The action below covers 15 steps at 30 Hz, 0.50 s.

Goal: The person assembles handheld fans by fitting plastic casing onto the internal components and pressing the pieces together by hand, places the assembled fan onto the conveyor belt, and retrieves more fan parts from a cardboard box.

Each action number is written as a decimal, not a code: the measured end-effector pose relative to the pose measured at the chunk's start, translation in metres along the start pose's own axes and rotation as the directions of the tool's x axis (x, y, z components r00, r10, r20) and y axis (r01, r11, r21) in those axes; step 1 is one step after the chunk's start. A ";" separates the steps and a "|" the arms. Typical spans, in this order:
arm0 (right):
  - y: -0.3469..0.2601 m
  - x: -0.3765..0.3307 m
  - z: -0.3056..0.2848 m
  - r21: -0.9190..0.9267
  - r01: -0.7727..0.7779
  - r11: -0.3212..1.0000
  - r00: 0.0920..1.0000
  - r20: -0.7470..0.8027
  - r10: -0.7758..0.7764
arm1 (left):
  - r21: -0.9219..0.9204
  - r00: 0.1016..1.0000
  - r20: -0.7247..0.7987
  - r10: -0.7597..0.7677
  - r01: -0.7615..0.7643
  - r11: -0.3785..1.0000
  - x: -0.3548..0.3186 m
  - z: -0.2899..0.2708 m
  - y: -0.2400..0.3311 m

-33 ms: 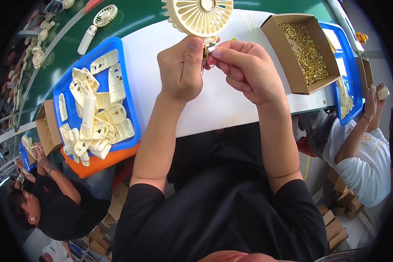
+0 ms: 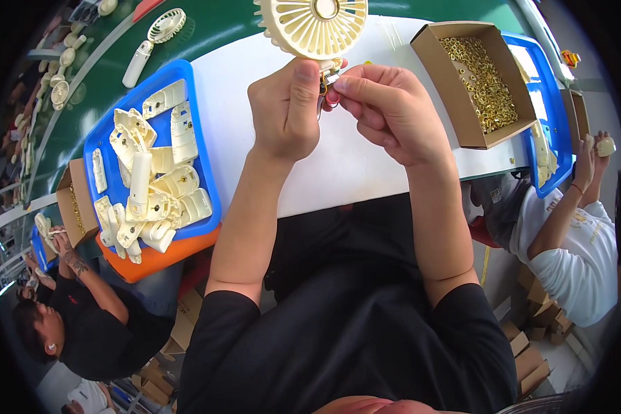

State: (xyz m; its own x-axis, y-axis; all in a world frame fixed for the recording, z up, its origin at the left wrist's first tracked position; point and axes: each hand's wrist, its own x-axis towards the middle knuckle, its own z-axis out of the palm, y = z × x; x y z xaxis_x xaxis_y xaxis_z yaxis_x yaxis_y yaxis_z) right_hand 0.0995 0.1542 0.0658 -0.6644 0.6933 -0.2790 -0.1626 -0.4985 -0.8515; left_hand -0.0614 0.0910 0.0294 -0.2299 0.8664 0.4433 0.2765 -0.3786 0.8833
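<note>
Head view: both bare forearms rise from black short sleeves and converge above the white tabletop (image 2: 352,165). The left hand (image 2: 284,110) stands upright, thumb extended toward the cream fan head (image 2: 314,31), its fingers closed around the piece just below the round grille. The right hand (image 2: 397,107) comes in from the opposite side, back of the hand turned up, thumb and index finger pinched on a small white part (image 2: 332,78) beneath the fan head, the other fingers curled under; thin wires (image 2: 323,90) hang between the two hands. Left of the forearms, a blue tray (image 2: 201,131) carries cream shells (image 2: 184,131); to their right stands a cardboard box (image 2: 448,93) of gold-coloured pieces (image 2: 486,90).
</note>
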 end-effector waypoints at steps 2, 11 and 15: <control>-0.006 -0.002 -0.001 -0.045 -0.049 0.998 0.997 0.063 0.052 | 0.006 0.999 0.031 -0.031 0.031 1.000 0.000 -0.003 0.003; -0.010 -0.007 -0.002 -0.486 0.294 0.823 0.937 -0.023 -0.348 | -0.266 0.989 -0.100 -0.107 0.077 0.961 0.004 0.001 0.003; -0.002 -0.004 0.005 -0.527 0.373 0.764 0.903 0.018 -0.429 | -0.151 0.995 -0.050 -0.086 0.077 0.986 0.001 -0.001 0.007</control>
State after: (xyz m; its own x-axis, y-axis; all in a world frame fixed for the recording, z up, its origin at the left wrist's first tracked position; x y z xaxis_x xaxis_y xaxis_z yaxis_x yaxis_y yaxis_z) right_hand 0.0986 0.1501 0.0706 -0.5438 0.8305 0.1209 0.0126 0.1522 -0.9883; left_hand -0.0611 0.0889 0.0364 -0.2991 0.8783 0.3730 0.1143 -0.3551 0.9278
